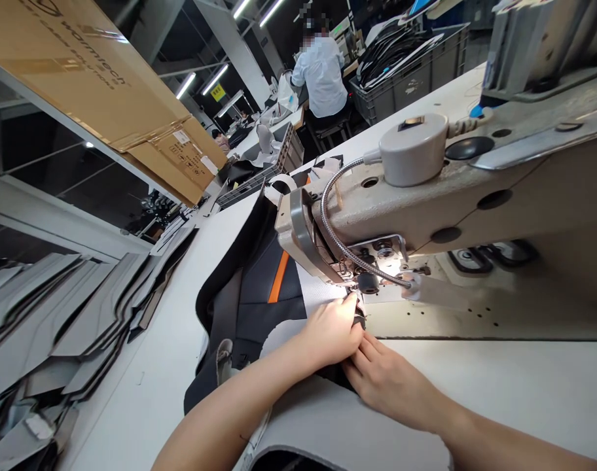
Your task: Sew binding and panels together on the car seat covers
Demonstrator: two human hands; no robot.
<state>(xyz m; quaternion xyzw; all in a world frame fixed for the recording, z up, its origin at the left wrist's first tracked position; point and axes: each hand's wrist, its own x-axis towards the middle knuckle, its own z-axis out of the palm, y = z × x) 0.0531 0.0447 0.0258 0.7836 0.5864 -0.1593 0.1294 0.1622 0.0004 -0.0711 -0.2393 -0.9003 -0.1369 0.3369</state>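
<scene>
Black fabric point(257, 278) lies on the desk point(154, 373), mostly ahead and left of the hands, its long axis running away past the sewing machine point(421, 212). The left hand point(330, 332), nearer the needle end, and the right hand point(389, 374) meet, fingers drawn together, pinching its edge; fingertips are partly hidden.
</scene>
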